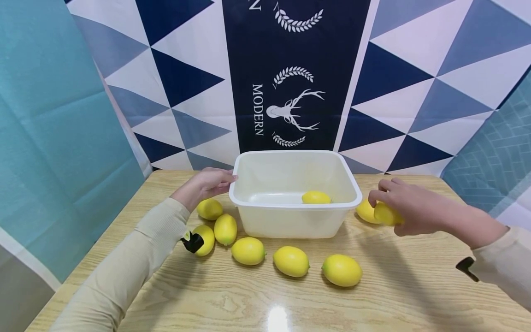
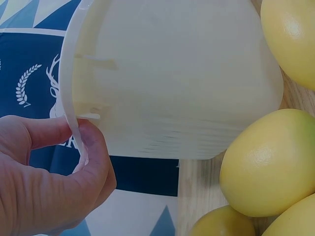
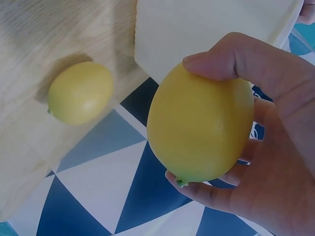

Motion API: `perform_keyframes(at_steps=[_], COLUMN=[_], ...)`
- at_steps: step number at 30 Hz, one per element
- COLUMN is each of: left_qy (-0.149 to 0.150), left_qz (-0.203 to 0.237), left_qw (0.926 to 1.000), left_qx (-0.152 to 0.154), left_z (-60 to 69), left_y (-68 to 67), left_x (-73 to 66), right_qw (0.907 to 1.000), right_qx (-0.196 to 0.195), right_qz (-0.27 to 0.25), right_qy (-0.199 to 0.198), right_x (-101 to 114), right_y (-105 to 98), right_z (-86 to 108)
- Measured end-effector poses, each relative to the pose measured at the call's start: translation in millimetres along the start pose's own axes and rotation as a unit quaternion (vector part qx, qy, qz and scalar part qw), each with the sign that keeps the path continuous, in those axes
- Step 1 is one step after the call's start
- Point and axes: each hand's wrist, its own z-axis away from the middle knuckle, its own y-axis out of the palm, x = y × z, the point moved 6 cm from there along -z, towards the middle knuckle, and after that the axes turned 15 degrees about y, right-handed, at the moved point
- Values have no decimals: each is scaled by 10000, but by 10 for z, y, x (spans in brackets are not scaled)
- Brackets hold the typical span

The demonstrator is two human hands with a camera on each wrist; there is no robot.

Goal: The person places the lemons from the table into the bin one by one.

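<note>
A white plastic tub [image 1: 290, 221] stands at the back of the table, with one lemon [image 1: 316, 197] lying inside it. My left hand [image 1: 209, 183] pinches the tub's left rim between thumb and fingers, as the left wrist view shows up close. To the right of the tub, my right hand [image 1: 410, 205] grips a lemon [image 3: 199, 128] above the table, thumb on one side and fingers round the other. Another lemon [image 1: 367, 211] rests on the table beside the tub, partly behind the held one.
Several lemons lie in a curve round the tub's left and front, among them one at front right [image 1: 342, 270] and one at left [image 1: 209, 209]. The wooden table [image 1: 232, 304] ends at a patterned cloth [image 1: 195, 92] behind the tub.
</note>
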Motion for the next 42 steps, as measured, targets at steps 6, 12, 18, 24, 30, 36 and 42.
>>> perform_keyframes(at_steps=[6, 12, 18, 24, 30, 36, 42], left_qy=[3, 5, -5, -19, -20, -9, -32], left_qz=[8, 25, 20, 21, 69, 78, 29], left_qw=[10000, 10000, 10000, 10000, 10000, 10000, 10000], left_qx=[-25, -18, -29, -31, 23, 40, -47], left_z=[-3, -5, 1, 2, -1, -9, -18], left_y=[-8, -12, -16, -18, -13, 4, -4], left_x=[3, 4, -1, 6, 14, 6, 4], right_qw=[10000, 9997, 9995, 9997, 9997, 9997, 9997], right_qx=[13, 127, 172, 149, 132, 156, 171], right_qz=[24, -1, 143, 78, 28, -48, -48], right_qy=[69, 197, 227, 177, 188, 174, 146], right_x=[6, 12, 28, 57, 91, 127, 169], right_y=[-85, -139, -205, -281, -338, -375, -411], right_z=[-23, -57, -105, -142, -187, -223, -273])
